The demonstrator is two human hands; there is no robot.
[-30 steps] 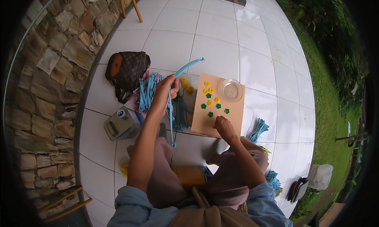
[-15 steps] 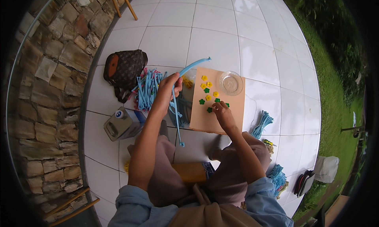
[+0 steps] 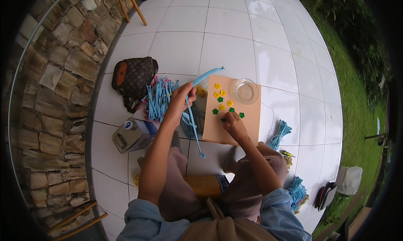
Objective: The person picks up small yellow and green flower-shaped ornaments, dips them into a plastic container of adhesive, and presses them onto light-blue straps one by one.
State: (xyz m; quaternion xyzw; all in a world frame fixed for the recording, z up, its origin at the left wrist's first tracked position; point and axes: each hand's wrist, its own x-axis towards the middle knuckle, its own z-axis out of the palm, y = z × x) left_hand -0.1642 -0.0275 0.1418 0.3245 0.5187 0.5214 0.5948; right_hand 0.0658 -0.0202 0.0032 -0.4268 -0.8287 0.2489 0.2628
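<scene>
My left hand (image 3: pixel 183 99) is closed around a light blue cord (image 3: pixel 208 75). One end of it arches up to the right, and a thin length hangs down to a knotted tip above my lap. On a tan board (image 3: pixel 214 130) my right hand (image 3: pixel 235 127) has its fingers pinched at a small green flower (image 3: pixel 223 119), mostly covered by the fingertips. Around it lie several yellow flower pieces (image 3: pixel 222 107) and green flower pieces (image 3: pixel 215 111). At the board's far right corner sits a clear round dish (image 3: pixel 245 91).
Left of the board are a heap of blue cords with pink bits (image 3: pixel 161 99), a brown patterned bag (image 3: pixel 135 78) and a rectangular can (image 3: pixel 133 136). Blue cord bundles (image 3: pixel 280 134) and a yellow-handled cutter (image 3: pixel 287 153) lie to the right. A stone wall (image 3: pixel 50 127) borders the left.
My right hand has moved slightly left and down, from beside the green pieces onto one of them. The left hand still holds the cord, whose hanging end has swung right.
</scene>
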